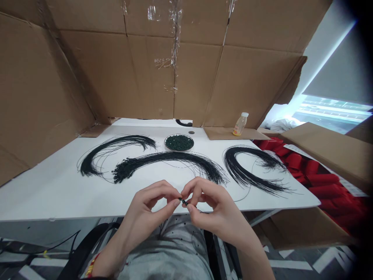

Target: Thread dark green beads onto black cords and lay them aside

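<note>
While the left hand [148, 206] and right hand [211, 206] both pinch a small dark bead [183, 201] between their fingertips, just over the white table [58, 198], three black cord bundles [170, 156] lie ahead. Beyond them sit a bowl of beads [178, 142] and a plastic bottle [240, 124], against a cardboard wall [175, 77]

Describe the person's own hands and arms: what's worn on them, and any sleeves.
The left hand and right hand are bare, with no gloves or rings showing, and no sleeves show on the forearms. A red and yellow band circles the left wrist. Behind the hands is a grey shirt with small dark dots.
</note>
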Demonstrator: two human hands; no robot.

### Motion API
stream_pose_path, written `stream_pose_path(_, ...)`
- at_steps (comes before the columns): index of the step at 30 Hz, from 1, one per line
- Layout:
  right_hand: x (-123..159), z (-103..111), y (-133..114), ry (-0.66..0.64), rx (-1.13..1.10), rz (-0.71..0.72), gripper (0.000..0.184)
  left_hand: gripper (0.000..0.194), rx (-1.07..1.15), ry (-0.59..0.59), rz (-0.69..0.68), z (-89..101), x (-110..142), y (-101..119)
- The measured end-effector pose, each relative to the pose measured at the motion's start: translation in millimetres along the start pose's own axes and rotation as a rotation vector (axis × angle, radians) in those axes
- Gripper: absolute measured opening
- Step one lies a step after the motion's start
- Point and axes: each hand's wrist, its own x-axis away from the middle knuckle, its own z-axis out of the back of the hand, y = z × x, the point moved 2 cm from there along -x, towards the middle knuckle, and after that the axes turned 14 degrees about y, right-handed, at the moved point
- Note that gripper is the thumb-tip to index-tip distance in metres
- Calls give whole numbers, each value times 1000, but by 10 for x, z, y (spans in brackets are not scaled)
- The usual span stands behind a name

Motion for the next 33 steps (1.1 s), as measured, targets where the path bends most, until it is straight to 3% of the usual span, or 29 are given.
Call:
stream_pose_path(10,-7,-1,-11,-9,5,2,22,10,3,-15,12,3,-4,-17)
stream_pose_path(33,0,16,-25,-26,-7,-22,23,13,-79,-56,-105,27,-8,31)
